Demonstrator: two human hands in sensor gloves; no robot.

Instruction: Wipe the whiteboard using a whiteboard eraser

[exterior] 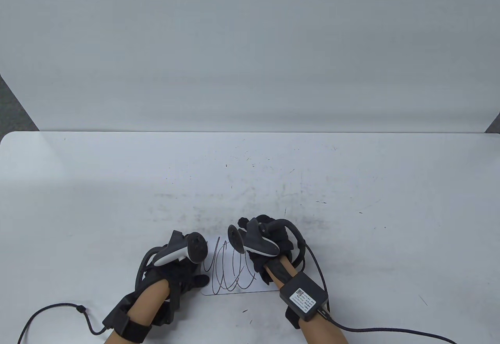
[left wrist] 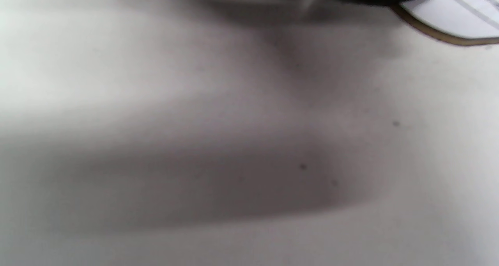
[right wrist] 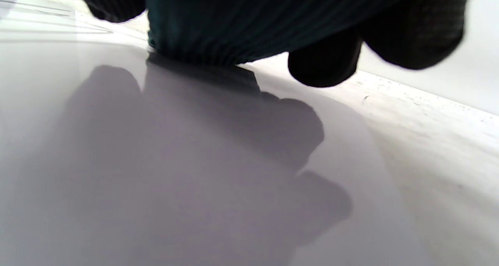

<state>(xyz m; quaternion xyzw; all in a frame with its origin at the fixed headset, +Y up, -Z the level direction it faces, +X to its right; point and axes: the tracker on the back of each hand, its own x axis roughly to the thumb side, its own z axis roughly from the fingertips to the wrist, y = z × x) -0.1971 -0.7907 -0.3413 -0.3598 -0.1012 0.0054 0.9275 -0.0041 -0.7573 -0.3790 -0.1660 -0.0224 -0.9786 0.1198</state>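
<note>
Ribbed eraser [right wrist: 234, 28] pressed on glossy scribbled whiteboard [exterior: 218, 250].

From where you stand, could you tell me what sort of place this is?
Probably a lab recording bench: a plain white table against a white backdrop, with a small scribbled whiteboard between cabled, tracker-strapped gloved hands.

Dark looping scribbles [exterior: 230, 267] cross the white whiteboard [exterior: 218, 287] (thin brown rim); both gloves are black, and the ribbed eraser [right wrist: 249, 28] looks dark teal.

A small white whiteboard [exterior: 234, 269] covered in dark scribbled loops lies flat; a dark ribbed eraser [right wrist: 249, 28] stands on it.
</note>
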